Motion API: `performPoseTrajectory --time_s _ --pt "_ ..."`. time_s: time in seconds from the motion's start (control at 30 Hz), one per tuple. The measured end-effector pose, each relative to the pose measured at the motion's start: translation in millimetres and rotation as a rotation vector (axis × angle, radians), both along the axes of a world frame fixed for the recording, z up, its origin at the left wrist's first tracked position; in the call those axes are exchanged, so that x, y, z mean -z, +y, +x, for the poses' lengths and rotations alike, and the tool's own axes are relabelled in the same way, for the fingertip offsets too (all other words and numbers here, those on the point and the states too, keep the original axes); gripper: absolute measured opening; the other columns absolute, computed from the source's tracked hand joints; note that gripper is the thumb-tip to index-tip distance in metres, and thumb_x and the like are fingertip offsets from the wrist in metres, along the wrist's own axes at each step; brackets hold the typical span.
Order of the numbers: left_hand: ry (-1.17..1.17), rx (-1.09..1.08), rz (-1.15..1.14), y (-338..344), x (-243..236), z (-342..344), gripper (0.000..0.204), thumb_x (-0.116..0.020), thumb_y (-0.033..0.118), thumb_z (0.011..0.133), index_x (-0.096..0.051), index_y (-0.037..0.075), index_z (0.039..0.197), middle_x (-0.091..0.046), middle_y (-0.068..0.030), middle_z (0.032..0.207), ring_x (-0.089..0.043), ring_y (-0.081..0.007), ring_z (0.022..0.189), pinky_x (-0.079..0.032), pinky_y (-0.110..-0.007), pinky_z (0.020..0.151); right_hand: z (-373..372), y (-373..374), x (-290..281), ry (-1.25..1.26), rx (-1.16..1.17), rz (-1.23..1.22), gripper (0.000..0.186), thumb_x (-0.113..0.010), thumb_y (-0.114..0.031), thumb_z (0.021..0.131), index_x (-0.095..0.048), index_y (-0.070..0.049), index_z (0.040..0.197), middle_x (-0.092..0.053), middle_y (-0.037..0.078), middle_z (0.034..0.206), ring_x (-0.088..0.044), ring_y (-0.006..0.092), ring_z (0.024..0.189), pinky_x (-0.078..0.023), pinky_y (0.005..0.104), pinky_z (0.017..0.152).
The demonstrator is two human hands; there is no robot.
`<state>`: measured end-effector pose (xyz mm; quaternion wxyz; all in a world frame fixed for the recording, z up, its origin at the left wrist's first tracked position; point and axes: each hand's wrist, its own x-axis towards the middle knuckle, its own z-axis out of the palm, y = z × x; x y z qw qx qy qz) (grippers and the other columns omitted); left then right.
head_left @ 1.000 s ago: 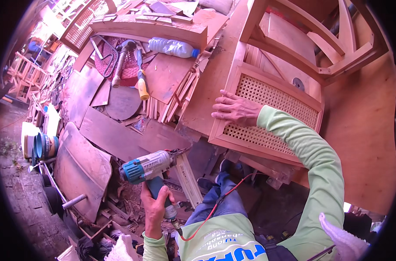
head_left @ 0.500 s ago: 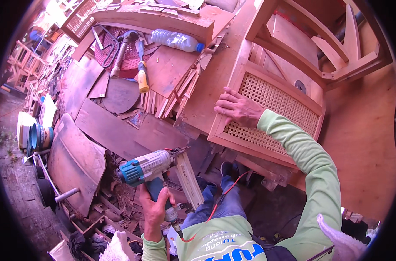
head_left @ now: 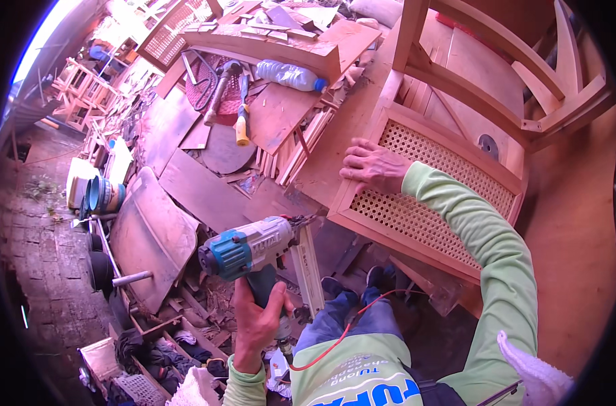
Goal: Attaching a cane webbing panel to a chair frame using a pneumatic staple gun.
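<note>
My left hand [head_left: 257, 311] grips the handle of a teal and silver nail gun [head_left: 237, 252] with a long magazine [head_left: 308, 271] and a red hose. The gun is held low in front of my body, left of a wooden chair [head_left: 484, 81] that lies on the workbench [head_left: 321, 162]. My right hand [head_left: 372, 164] rests on the left rail of the chair's cane-woven panel [head_left: 423, 189], its fingers curled over the wood.
Offcuts [head_left: 287, 118], a yellow-handled chisel [head_left: 242, 128], a hammer [head_left: 223, 88] and a plastic bottle [head_left: 287, 74] lie behind. Blue buckets [head_left: 106, 196] and a wheeled metal frame [head_left: 128, 279] stand left, beside paving [head_left: 44, 257]. A person in blue [head_left: 99, 53] is in the far background.
The view has swung slightly, so the bench and debris sit further right and more paving shows. The nail gun sits a little further right in view. My right fingers curl more over the rail.
</note>
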<state>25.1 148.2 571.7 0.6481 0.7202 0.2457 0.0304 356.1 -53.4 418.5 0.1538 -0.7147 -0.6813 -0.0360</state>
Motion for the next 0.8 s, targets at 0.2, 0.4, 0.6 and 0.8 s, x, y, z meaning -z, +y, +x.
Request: performPoseTrajectory --time_s 0.2,0.4,0.6,0.8 --pt "0.007 0.064 0.069 -34 -11 24 0.040 -0.062 -0.002 0.100 -0.042 0.002 0.135 -0.062 -0.0066 0.090 -0.065 -0.0128 0.064 -0.054 -0.028 0.056 -11 -4 3 0.074 0.106 0.063 0.043 -0.077 -0.028 0.085 -0.068 -0.010 0.123 -0.063 0.010 0.112 -0.058 0.0289 0.122 -0.025 0.0554 0.128" --pt "0.053 0.144 0.244 -53 -3 44 0.040 -0.061 0.000 0.101 -0.043 0.004 0.137 -0.060 -0.0042 0.087 -0.062 -0.0115 0.061 -0.051 -0.027 0.052 -9 -4 8 0.085 0.131 0.025 0.046 -0.076 -0.029 0.087 -0.067 -0.009 0.127 -0.063 0.010 0.116 -0.056 0.0293 0.127 -0.023 0.0547 0.129" --pt "0.054 0.206 0.337 -61 9 62 0.048 -0.066 0.007 0.097 -0.040 0.002 0.137 -0.069 -0.0127 0.077 -0.070 -0.0219 0.059 -0.054 -0.037 0.052 -9 -5 13 0.054 0.135 0.062 0.040 -0.078 -0.027 0.084 -0.068 -0.010 0.119 -0.064 0.011 0.115 -0.058 0.0303 0.123 -0.025 0.0548 0.128" --pt "0.041 0.255 0.430 -67 13 70 0.052 -0.066 0.005 0.096 -0.038 0.000 0.140 -0.070 -0.0185 0.080 -0.072 -0.0296 0.064 -0.055 -0.042 0.058 -8 -6 14 0.069 0.133 0.071 0.040 -0.077 -0.025 0.084 -0.067 -0.010 0.120 -0.063 0.010 0.113 -0.057 0.0308 0.123 -0.024 0.0558 0.128"
